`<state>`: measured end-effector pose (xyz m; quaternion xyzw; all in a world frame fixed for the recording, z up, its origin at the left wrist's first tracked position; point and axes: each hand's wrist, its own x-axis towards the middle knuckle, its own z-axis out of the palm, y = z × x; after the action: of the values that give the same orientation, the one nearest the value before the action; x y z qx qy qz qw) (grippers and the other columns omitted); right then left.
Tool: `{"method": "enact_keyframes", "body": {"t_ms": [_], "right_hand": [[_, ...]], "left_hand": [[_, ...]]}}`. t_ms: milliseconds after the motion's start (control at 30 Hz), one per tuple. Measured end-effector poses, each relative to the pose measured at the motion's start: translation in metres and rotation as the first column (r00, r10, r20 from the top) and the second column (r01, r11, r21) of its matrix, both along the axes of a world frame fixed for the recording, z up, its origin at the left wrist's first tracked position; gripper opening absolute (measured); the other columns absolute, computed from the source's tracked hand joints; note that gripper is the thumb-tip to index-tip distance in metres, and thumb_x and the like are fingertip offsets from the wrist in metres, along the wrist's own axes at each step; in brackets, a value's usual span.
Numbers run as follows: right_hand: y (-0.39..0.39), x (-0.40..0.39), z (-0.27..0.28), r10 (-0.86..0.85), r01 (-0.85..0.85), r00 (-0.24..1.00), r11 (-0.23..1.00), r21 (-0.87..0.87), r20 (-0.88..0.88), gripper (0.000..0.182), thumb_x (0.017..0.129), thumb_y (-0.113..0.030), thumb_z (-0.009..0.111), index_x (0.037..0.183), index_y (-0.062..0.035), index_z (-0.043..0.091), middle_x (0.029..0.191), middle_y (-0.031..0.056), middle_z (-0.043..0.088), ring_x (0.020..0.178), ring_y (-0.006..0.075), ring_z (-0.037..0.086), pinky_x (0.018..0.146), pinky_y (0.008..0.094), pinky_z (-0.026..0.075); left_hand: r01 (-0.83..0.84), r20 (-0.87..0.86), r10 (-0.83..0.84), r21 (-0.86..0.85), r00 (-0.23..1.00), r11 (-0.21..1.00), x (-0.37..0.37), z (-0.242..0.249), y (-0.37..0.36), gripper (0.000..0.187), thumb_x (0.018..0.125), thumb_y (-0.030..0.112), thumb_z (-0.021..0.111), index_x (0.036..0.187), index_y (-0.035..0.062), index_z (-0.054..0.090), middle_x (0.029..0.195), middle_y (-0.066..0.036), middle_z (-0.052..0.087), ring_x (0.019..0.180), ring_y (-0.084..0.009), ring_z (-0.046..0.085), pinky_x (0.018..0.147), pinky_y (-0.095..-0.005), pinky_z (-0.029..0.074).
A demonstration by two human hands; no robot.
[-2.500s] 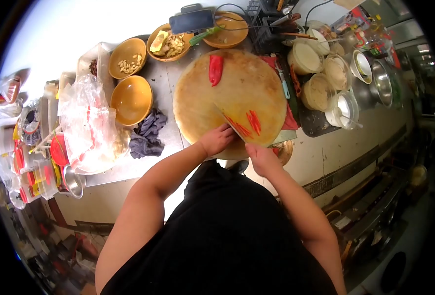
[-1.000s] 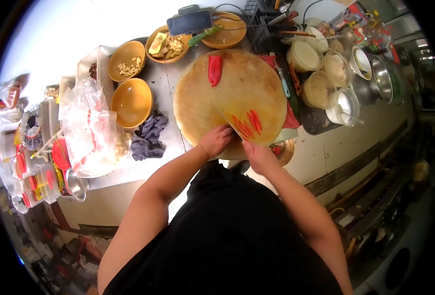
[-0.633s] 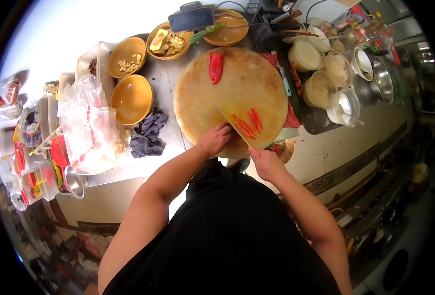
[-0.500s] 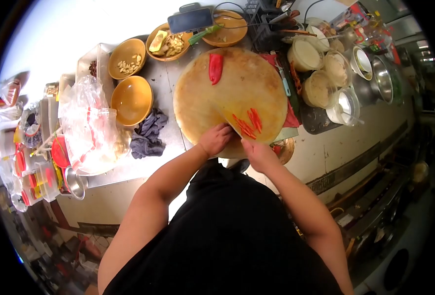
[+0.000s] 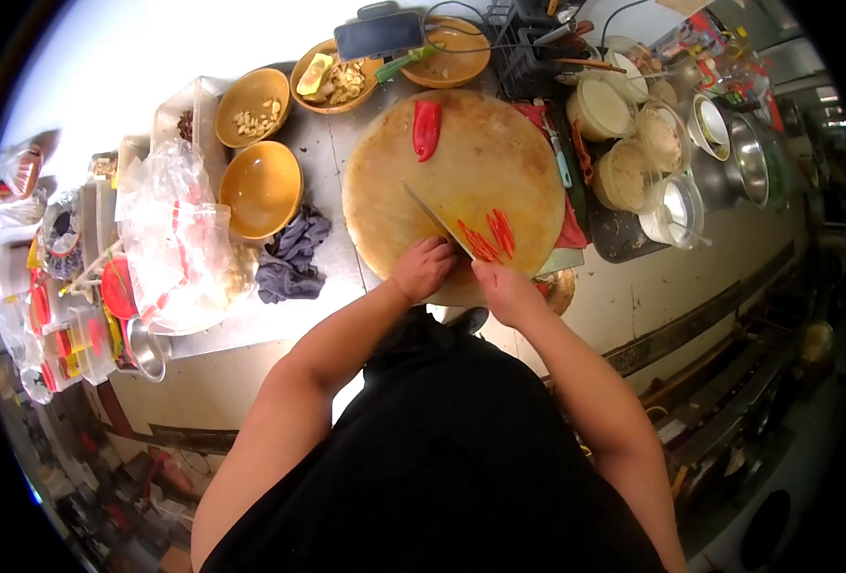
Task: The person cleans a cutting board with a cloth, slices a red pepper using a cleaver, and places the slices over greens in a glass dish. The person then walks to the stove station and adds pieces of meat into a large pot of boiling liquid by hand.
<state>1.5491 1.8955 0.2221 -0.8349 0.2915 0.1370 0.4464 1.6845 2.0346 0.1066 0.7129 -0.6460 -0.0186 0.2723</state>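
My right hand (image 5: 507, 288) is closed round the handle of a knife (image 5: 432, 210), whose blade points up and left over the round wooden board (image 5: 375, 162). Left of the blade, close to the board's near edge, my left hand (image 5: 425, 269) rests with its fingers curled; whatever lies beneath them is hidden. Thin red pepper strips (image 5: 501, 234) lie just right of the blade. Toward the far edge of the board is a larger red pepper piece (image 5: 427, 131).
Brown bowls (image 5: 261, 189) stand left of and behind the board, one with garlic cloves (image 5: 257, 119). A dark cloth (image 5: 294, 256) lies at the left. On the right are a peeler (image 5: 558, 153) and several tubs (image 5: 599, 107). A phone (image 5: 379, 35) is behind.
The knife blade now shows more clearly, turned flatter to the camera. The whole view has shifted slightly; both hands stay in nearly the same place on the board.
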Motion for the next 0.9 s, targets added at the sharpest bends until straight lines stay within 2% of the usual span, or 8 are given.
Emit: {"method": "enact_keyframes", "body": {"t_ms": [133, 233, 433, 500, 667, 733, 800, 900], "right_hand": [[-0.005, -0.004, 0.014, 0.009, -0.012, 0.999, 0.998, 0.056, 0.053, 0.046, 0.097, -0.040, 0.041, 0.095, 0.0008, 0.063, 0.090, 0.0260, 0.062, 0.089, 0.0445, 0.058, 0.077, 0.0460, 0.047], [-0.001, -0.014, 0.025, 0.001, 0.000, 1.000, 0.998, 0.061, -0.011, 0.045, 0.097, -0.039, 0.041, 0.096, 0.0002, 0.064, 0.090, 0.0264, 0.062, 0.090, 0.0440, 0.058, 0.077, 0.0452, 0.047], [0.009, -0.004, -0.008, -0.001, 0.001, 1.000, 0.999, 0.034, -0.020, 0.050, 0.097, -0.043, 0.038, 0.099, -0.0008, 0.064, 0.093, 0.0262, 0.062, 0.092, 0.0433, 0.058, 0.078, 0.0449, 0.046], [0.005, 0.003, -0.005, -0.002, 0.004, 1.000, 0.998, 0.057, -0.022, 0.051, 0.097, -0.044, 0.037, 0.100, -0.0010, 0.064, 0.094, 0.0259, 0.062, 0.093, 0.0431, 0.058, 0.078, 0.0449, 0.046], [-0.007, -0.025, -0.009, 0.007, -0.004, 0.999, 0.997, 0.076, -0.039, 0.050, 0.096, -0.045, 0.039, 0.102, -0.0024, 0.063, 0.094, 0.0250, 0.063, 0.094, 0.0426, 0.059, 0.079, 0.0447, 0.047], [-0.013, -0.036, 0.001, -0.104, 0.106, 0.993, 0.994, 0.028, -0.048, 0.047, 0.095, -0.045, 0.041, 0.103, -0.0035, 0.063, 0.094, 0.0248, 0.063, 0.094, 0.0427, 0.058, 0.079, 0.0446, 0.047], [-0.023, -0.033, 0.011, -0.125, 0.126, 0.989, 0.992, 0.013, -0.082, 0.046, 0.095, -0.045, 0.042, 0.105, -0.0045, 0.063, 0.095, 0.0246, 0.063, 0.095, 0.0426, 0.059, 0.080, 0.0442, 0.047], [-0.033, -0.032, 0.003, -0.151, 0.150, 0.984, 0.988, -0.021, -0.090, 0.047, 0.094, -0.045, 0.044, 0.113, -0.0053, 0.061, 0.098, 0.0244, 0.063, 0.097, 0.0420, 0.059, 0.082, 0.0433, 0.048]], "left_hand": [[-0.004, -0.006, 0.004, 0.019, 1.000, 1.000, -0.001, -0.001, -0.001, 0.021, 0.074, 0.014, 0.059, 0.092, 0.0101, 0.068, 0.100, -0.004, 0.062, 0.097, -0.0236, 0.055, 0.082, -0.0349, 0.046], [-0.022, 0.007, 0.022, 0.008, 1.000, 1.000, -0.001, -0.001, 0.000, 0.019, 0.073, 0.015, 0.060, 0.089, 0.0107, 0.067, 0.098, -0.004, 0.062, 0.094, -0.0230, 0.055, 0.078, -0.0344, 0.045], [-0.040, 0.005, 0.041, -0.067, 0.999, 0.997, 0.000, -0.004, -0.001, 0.017, 0.071, 0.017, 0.062, 0.086, 0.0116, 0.067, 0.094, -0.002, 0.061, 0.093, -0.0223, 0.055, 0.077, -0.0347, 0.044], [-0.050, -0.007, 0.050, 0.008, 0.999, 0.999, 0.000, -0.002, -0.001, 0.016, 0.070, 0.018, 0.062, 0.085, 0.0128, 0.067, 0.093, -0.001, 0.061, 0.092, -0.0215, 0.054, 0.076, -0.0351, 0.043], [-0.050, 0.047, 0.048, 0.041, 0.998, 0.998, 0.000, 0.003, -0.003, 0.014, 0.071, 0.019, 0.062, 0.083, 0.0143, 0.067, 0.088, 0.001, 0.059, 0.089, -0.0208, 0.053, 0.074, -0.0342, 0.043], [-0.055, 0.053, 0.053, 0.041, 0.997, 0.998, 0.000, 0.002, -0.008, 0.013, 0.071, 0.019, 0.062, 0.082, 0.0147, 0.067, 0.087, 0.001, 0.059, 0.088, -0.0206, 0.052, 0.073, -0.0340, 0.043], [-0.051, -0.013, 0.053, 0.088, 0.999, 0.995, 0.001, 0.000, -0.021, 0.015, 0.072, 0.018, 0.061, 0.086, 0.0145, 0.067, 0.086, 0.000, 0.057, 0.087, -0.0215, 0.052, 0.074, -0.0336, 0.043], [-0.074, 0.045, 0.069, 0.103, 0.997, 0.992, 0.005, 0.006, -0.059, 0.017, 0.074, 0.018, 0.060, 0.089, 0.0142, 0.066, 0.093, -0.002, 0.059, 0.087, -0.0233, 0.052, 0.077, -0.0338, 0.044]]}}
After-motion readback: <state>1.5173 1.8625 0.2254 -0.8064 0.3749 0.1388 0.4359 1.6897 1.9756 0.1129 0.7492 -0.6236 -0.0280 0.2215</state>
